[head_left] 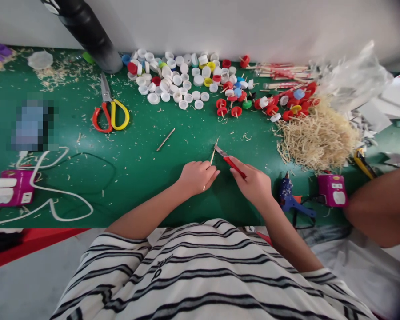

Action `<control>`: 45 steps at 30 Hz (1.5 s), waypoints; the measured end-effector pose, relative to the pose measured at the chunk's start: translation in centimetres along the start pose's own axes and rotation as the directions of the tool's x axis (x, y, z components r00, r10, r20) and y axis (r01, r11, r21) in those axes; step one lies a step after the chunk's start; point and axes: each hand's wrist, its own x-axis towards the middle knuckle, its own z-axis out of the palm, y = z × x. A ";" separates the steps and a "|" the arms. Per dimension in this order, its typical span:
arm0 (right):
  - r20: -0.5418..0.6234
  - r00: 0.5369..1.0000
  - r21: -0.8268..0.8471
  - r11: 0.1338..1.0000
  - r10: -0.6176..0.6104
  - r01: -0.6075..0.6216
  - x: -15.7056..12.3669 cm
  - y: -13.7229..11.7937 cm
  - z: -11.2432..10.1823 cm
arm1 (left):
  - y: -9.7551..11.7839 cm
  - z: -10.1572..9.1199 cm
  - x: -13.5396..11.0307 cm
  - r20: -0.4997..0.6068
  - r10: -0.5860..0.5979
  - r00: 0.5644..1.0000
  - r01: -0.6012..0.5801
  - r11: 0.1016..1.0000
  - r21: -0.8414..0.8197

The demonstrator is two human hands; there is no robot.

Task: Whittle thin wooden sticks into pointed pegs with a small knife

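Note:
My left hand [199, 177] is closed around a thin wooden stick [214, 154], whose upper end points away from me and whose lower end shows below the fingers. In my right hand [254, 181] is a red-handled utility knife [232, 164]. Its blade lies against or very close to the stick's upper part. On the green table [140, 178], left of the stick, rests a thin brown rod [166, 139]. Many loose bottle caps [176, 80], mostly white, spread beyond my hands. Red caps with sticks through them [236, 111] lie to their right.
Scissors [110, 113] and a black bottle [90, 35] are at the left, near a cabled pink power block [18, 189]. A pile of pale shavings [320, 138], a blue glue gun [293, 198] and a second pink block [332, 190] stand right. Another person's arm [383, 202] reaches in there.

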 end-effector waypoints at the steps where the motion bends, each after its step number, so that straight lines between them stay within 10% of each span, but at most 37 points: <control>1: 0.005 1.000 0.001 1.000 0.003 -0.003 0.0 -0.1 0.0 | 0.0 0.0 0.0 0.001 0.001 1.000 -0.001 1.000 0.000; 45: -0.072 0.997 -0.165 0.986 -0.002 -0.010 2.3 -0.7 0.9 | 0.2 0.2 0.2 0.013 0.015 1.000 -0.015 1.000 -0.004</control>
